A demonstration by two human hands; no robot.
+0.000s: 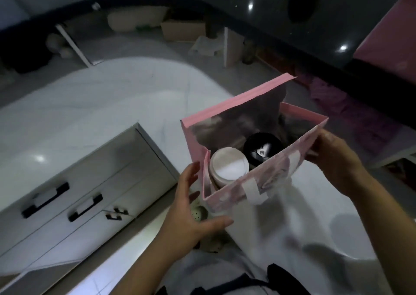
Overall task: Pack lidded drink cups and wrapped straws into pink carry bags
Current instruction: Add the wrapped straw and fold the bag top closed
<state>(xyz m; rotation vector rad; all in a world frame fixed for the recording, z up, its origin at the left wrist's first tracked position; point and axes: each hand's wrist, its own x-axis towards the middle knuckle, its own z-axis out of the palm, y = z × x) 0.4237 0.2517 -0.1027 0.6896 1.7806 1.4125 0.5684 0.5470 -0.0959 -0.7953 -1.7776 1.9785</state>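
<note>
A pink carry bag (238,189) hangs open above the floor, its silvery lining showing. Inside stand two cups side by side: one with a white lid (228,167) on the left and one with a black lid (262,148) on the right. My right hand (333,159) pinches the bag's near right rim. Beside the bag's lower left corner my left hand (191,209) is spread with its fingers apart, the thumb just under the bag's bottom edge; it holds nothing. A white handle strap (253,190) lies against the bag's near side. I see no straw.
A white drawer unit (74,186) with black handles stands at the lower left. A dark glossy counter (292,20) curves across the top, with another pink bag (387,38) on it at the far right. Cardboard boxes (182,31) sit under the counter.
</note>
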